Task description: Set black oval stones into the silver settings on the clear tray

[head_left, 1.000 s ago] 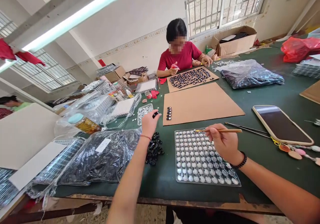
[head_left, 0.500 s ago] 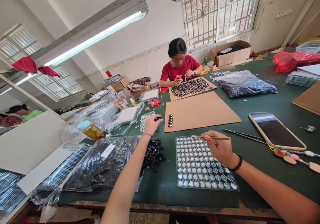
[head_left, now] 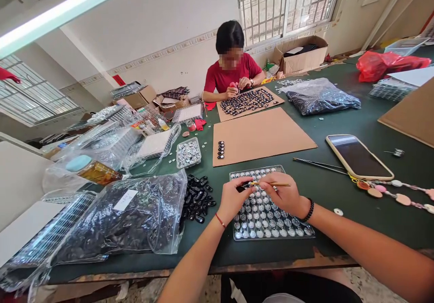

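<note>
My left hand (head_left: pixel 233 199) hovers over a clear tray (head_left: pixel 271 228) filled with rows of small round silver pieces and pinches a small black bead (head_left: pixel 241 188). My right hand (head_left: pixel 284 194) is closed on a thin wooden stick (head_left: pixel 275 184) whose tip meets the bead. A loose pile of black beads (head_left: pixel 198 198) lies just left of the tray. Beyond the tray sits a brown cardboard sheet (head_left: pixel 264 133) with a short column of black beads (head_left: pixel 221 149) at its left edge.
A phone (head_left: pixel 358 156) and a thin tool (head_left: pixel 318 164) lie to the right, with a beaded string (head_left: pixel 395 195). Plastic bags of dark beads (head_left: pixel 125 215) and a small tub of silver pieces (head_left: pixel 188 152) sit left. A person in red (head_left: pixel 233 75) works opposite at another beaded board (head_left: pixel 247 102).
My left hand has come back from the cardboard's left edge to over the tray, now pinching a black bead. My right hand with the stick has moved in to meet it.
</note>
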Motion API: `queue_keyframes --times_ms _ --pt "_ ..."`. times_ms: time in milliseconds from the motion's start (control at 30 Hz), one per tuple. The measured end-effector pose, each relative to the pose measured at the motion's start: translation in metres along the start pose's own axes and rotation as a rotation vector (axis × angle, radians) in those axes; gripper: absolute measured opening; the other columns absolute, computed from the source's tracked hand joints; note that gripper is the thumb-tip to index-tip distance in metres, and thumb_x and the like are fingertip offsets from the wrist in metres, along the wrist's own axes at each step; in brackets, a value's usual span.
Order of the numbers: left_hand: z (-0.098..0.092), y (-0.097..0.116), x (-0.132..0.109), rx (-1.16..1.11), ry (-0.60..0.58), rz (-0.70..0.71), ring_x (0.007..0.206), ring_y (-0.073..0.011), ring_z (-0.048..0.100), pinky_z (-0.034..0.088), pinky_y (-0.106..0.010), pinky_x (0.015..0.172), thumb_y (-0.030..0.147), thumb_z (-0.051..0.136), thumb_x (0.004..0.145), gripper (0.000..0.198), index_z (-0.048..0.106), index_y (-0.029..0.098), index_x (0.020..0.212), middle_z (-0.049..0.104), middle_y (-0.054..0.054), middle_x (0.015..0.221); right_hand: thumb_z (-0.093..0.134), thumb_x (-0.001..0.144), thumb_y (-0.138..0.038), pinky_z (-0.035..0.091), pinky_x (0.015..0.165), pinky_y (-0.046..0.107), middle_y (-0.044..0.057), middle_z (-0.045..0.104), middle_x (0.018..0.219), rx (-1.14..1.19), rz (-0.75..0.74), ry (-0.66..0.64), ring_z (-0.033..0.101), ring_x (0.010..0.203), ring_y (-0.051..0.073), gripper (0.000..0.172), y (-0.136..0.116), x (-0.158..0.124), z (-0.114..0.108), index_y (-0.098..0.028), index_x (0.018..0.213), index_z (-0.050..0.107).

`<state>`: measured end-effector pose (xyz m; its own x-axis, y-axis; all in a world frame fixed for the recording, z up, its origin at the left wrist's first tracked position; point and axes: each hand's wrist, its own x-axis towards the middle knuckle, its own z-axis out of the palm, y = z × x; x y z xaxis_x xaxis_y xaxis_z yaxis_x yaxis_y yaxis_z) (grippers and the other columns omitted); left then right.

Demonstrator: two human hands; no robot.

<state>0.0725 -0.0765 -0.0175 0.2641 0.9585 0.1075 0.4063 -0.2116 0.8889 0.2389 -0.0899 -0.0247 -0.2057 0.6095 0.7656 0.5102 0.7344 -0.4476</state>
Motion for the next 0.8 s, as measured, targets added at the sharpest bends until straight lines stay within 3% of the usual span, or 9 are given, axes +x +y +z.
queue_keyframes --times_ms 367,800 --pt "0.0031 -0.0016 -0.002 0.039 0.05 0.012 0.083 -0.0181 0.06 0.048 -0.03 0.075 0.029 0.064 0.065 0.024 0.067 0.023 0.088 0.067 -0.002 0.089 0.043 0.083 -0.021 0.035 0.055 0.024 0.001 0.06 0.06 -0.083 -0.018 -0.043 0.049 0.053 0.011 0.017 -0.0015 0.0 -0.0008 -0.018 0.071 0.055" --pt "0.004 0.0003 -0.0034 0.011 0.018 0.011 0.088 -0.0177 0.059 0.046 -0.03 0.08 0.027 0.063 0.066 0.025 0.066 0.022 0.09 0.066 -0.003 0.093 0.044 0.083 -0.021 0.035 0.055 0.025 0.002 0.058 0.058 -0.08 -0.017 -0.056 0.049 0.054 0.011 0.017 -0.0034 -0.0014 0.0003 -0.018 0.07 0.054"
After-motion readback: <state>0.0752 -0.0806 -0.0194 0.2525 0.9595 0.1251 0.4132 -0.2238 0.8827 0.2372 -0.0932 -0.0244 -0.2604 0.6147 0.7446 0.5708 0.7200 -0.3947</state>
